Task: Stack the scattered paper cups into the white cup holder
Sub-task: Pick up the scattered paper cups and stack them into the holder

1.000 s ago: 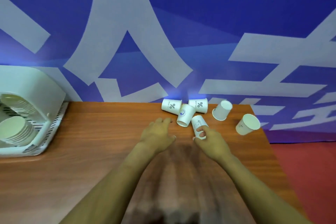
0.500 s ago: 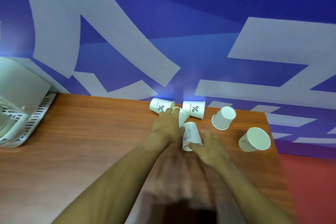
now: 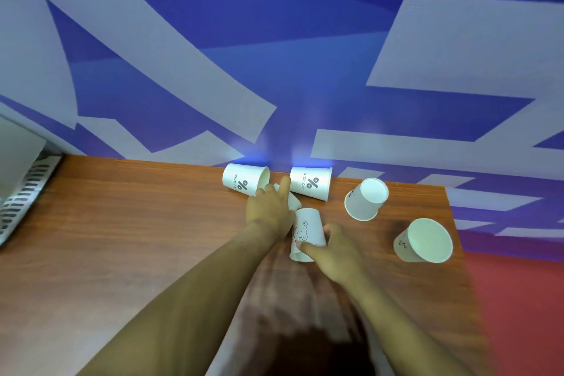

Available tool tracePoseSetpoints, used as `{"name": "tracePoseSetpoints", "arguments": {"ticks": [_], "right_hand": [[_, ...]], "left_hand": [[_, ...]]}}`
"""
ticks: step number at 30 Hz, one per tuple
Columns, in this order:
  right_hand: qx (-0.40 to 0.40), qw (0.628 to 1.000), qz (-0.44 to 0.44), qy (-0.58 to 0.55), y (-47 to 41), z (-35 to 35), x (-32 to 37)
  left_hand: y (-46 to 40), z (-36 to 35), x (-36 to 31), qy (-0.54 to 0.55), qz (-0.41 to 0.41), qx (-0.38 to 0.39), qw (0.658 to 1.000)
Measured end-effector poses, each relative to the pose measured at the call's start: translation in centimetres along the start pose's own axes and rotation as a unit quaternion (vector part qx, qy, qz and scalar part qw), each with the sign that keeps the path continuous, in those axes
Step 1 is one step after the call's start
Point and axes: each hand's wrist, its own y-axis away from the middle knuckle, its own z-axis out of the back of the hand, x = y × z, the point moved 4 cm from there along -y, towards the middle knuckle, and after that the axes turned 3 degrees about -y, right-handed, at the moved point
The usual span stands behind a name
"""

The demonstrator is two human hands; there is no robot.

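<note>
I see a counter [image 3: 128, 223] of reddish wood-grain with a smooth, faintly shiny finish. The cups [image 3: 308, 185] on it are matt white paper with grey print. The cup holder [image 3: 21, 189] at the left edge looks like smooth white plastic with slotted sides.

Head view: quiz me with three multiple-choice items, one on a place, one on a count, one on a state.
1. The two % cups lie:
A in the holder; B at the far edge of the table; C on the floor.
2. Cups in view:
A three; B six; C nine.
3. The right hand:
A grips the cartoon cup; B lies flat and empty; C is out of view.

1 B, both lie along that edge. 2 B, counting one partly hidden under the left hand. 3 A, thumb and fingers curl round it.
</note>
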Motion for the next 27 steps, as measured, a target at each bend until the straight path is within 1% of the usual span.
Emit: {"name": "tracePoseSetpoints", "arguments": {"ticks": [3,6,11,16,20,27], "right_hand": [[0.002,1.000,-0.001,0.000,0.5,0.6,-0.2],[-0.007,1.000,0.008,0.010,1.5,1.9,-0.2],[-0.044,0.998,0.040,0.016,4.3,3.6,1.0],[-0.078,0.994,0.078,-0.003,8.3,4.5,4.3],[-0.110,0.986,0.123,-0.027,11.9,4.0,7.0],[-0.149,0.974,0.163,-0.049,17.5,0.0,12.0]], "left_hand": [[0.6,-0.1,0.1,0.028,0.002,0.009,1.000],[1.9,0.3,0.5,0.081,-0.003,0.014,0.997],[5.9,2.4,2.2,0.171,-0.024,-0.010,0.985],[10.9,5.7,5.9,0.173,-0.026,-0.048,0.983],[14.8,7.8,9.4,0.223,-0.030,-0.102,0.969],[20.3,8.8,16.5,0.216,-0.043,-0.141,0.965]]}}
